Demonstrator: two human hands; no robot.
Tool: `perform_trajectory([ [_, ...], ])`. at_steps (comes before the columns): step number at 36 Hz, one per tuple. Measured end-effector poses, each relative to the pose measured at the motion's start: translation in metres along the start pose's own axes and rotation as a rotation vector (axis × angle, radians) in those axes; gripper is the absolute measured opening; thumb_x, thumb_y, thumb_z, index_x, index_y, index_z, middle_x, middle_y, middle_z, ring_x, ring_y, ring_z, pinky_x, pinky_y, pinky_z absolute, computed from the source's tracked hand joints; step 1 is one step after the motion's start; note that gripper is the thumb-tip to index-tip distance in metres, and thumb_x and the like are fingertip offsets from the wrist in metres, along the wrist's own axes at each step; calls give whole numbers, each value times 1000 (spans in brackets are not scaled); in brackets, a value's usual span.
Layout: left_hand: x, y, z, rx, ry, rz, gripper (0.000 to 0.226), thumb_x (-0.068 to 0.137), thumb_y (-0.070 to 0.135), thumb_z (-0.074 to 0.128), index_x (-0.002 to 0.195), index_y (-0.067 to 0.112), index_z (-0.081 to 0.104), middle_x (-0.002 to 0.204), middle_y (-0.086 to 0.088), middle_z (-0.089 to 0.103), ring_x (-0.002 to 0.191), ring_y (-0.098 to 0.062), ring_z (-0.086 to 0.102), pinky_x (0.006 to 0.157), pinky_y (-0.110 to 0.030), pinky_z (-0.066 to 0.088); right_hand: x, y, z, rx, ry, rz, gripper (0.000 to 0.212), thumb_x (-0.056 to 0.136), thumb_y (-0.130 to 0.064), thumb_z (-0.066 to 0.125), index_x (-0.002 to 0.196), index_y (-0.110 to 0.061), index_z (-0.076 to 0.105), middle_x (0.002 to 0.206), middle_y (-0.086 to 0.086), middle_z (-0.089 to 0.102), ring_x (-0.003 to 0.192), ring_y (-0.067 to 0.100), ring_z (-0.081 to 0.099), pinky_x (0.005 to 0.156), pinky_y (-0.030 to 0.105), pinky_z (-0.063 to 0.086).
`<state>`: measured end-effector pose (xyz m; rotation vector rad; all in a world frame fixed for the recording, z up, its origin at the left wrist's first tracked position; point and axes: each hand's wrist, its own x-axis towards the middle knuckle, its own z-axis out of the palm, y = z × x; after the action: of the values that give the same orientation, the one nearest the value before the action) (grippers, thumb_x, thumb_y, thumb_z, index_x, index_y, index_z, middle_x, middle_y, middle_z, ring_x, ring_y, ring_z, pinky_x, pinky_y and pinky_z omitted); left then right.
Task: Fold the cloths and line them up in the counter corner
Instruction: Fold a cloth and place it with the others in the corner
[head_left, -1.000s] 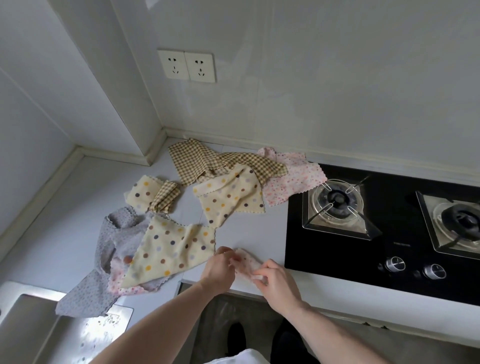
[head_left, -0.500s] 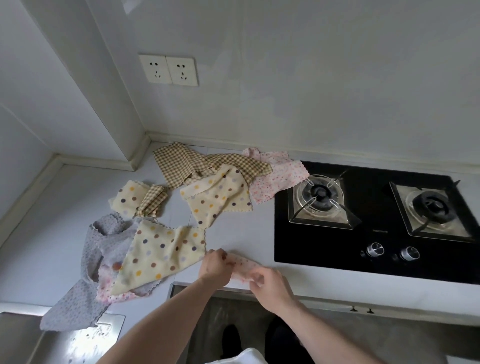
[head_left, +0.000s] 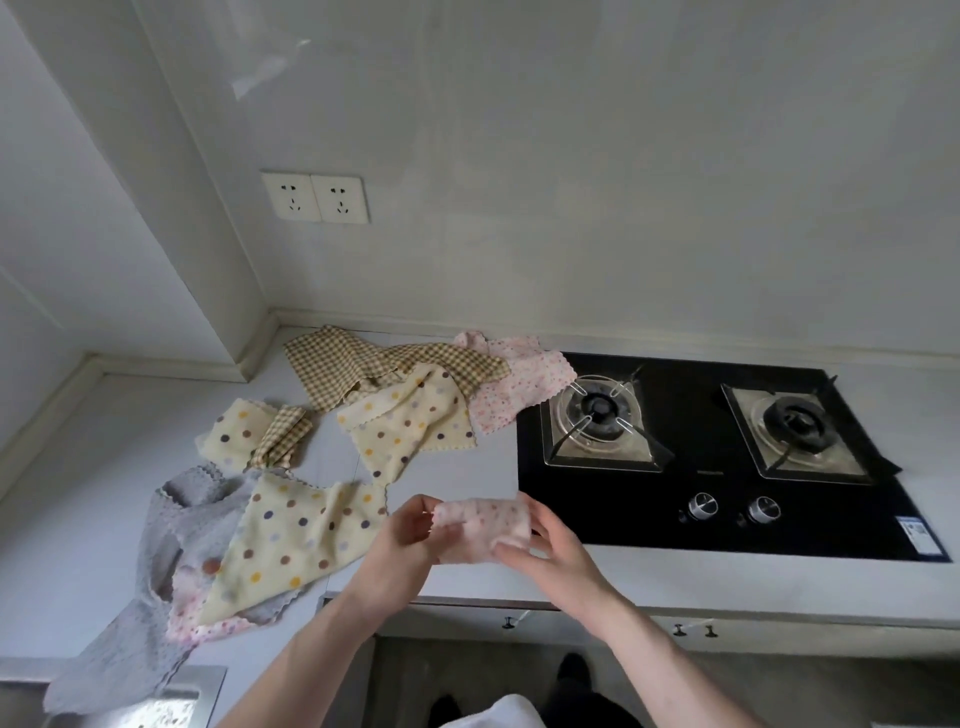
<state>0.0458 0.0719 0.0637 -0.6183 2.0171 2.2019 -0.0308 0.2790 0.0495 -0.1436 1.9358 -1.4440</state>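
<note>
A small pink dotted cloth (head_left: 480, 527), folded to a narrow piece, hangs above the counter's front edge. My left hand (head_left: 402, 538) pinches its left end and my right hand (head_left: 550, 551) grips its right side. Unfolded cloths lie scattered on the counter: a yellow polka-dot cloth (head_left: 296, 540) over a grey cloth (head_left: 156, 566), a second yellow dotted cloth (head_left: 410, 421), a brown checked cloth (head_left: 353, 364), a pink floral cloth (head_left: 519, 384) and a small dotted and checked bundle (head_left: 254, 431). The counter corner (head_left: 270, 332) lies behind them.
A black two-burner gas hob (head_left: 727, 457) with two knobs fills the right of the counter. A steel sink (head_left: 104, 701) sits at the lower left, with the grey cloth hanging over its edge. Two wall sockets (head_left: 314, 197) are above the corner.
Both hands have lifted the pink cloth off the counter's front edge and hold it up between them. The camera has tilted up, showing more wall.
</note>
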Motion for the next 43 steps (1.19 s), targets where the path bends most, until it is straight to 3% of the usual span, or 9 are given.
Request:
perform_trajectory([
  [4,-7,23,11,2,31,38,31,82,25,71,100,2,60,93,-17,74,90,-34,72,86,-51,56,-16,-24,-15,101,-123,-24,66,82,-29,82,139,-34,49,125,-11,69,117,7,64,102,40,53],
  [10,-8,53,40,53,30,69,28,85,24,71,100,3,60,85,-9,74,81,-24,69,77,-42,54,-31,-43,-43,72,-11,-94,47,85,-51,74,126,-31,62,119,-10,72,111,9,67,92,36,57],
  [15,2,73,93,129,-1,122,12,96,8,66,102,0,61,81,-4,73,74,-13,67,67,-27,52,-51,-48,-96,26,125,-153,25,92,-39,71,113,-26,71,110,-7,75,105,9,69,94,32,55],
  [17,9,81,128,165,-32,163,8,96,7,66,98,2,61,75,2,71,71,-9,66,63,-21,51,-66,-43,-128,29,167,-174,24,92,-38,71,113,-27,71,110,-8,75,106,6,69,95,30,54],
  [19,15,86,150,184,-46,189,10,95,10,69,94,4,61,71,5,67,71,-11,64,64,-24,51,-77,-41,-151,43,220,-186,22,93,-33,71,114,-25,70,110,-9,75,106,5,69,92,27,55],
  [22,28,96,206,261,-96,242,16,91,19,76,89,9,63,75,0,68,73,-16,65,69,-32,53,-101,-28,-206,65,323,-204,23,94,-32,70,115,-24,68,110,-11,75,105,3,70,89,25,57],
  [30,47,110,387,432,-209,334,18,91,32,74,88,15,68,79,-3,73,69,-13,68,64,-25,53,-175,22,-358,104,533,-199,25,92,-40,69,113,-26,68,106,-9,75,97,6,72,79,27,60],
  [37,53,106,488,490,-259,353,18,92,33,73,88,16,67,76,1,72,63,-4,64,60,-16,49,-219,57,-441,58,613,-125,18,95,-35,67,109,-24,70,93,-8,76,84,9,74,69,22,55],
  [43,71,109,561,552,-342,360,12,91,32,74,93,22,68,81,2,72,71,-10,68,67,-23,56,-236,81,-504,48,720,-85,13,95,-29,68,103,-18,68,84,-6,76,75,9,74,67,22,56],
])
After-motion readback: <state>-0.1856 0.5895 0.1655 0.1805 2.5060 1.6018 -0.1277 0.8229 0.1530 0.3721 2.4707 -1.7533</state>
